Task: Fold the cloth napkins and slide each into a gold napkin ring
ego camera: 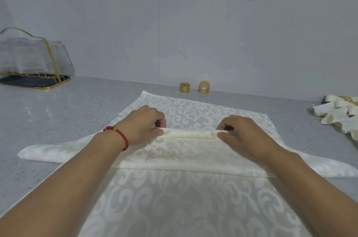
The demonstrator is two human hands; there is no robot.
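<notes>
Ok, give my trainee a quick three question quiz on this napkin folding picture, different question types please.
1. True or false: both hands, left hand and right hand, pinch the napkin fold.
2. How many loose gold rings stand by the wall?
3. The finished napkins lie: A) on the person's left, B) on the person's right, C) under the rack.

Key: 1 true; 2 two; 3 B.

Napkin [186, 159] centre on counter [58, 120]; two rings [184, 87] behind; rack [34, 62] far left; folded napkins [337, 114] right.
</notes>
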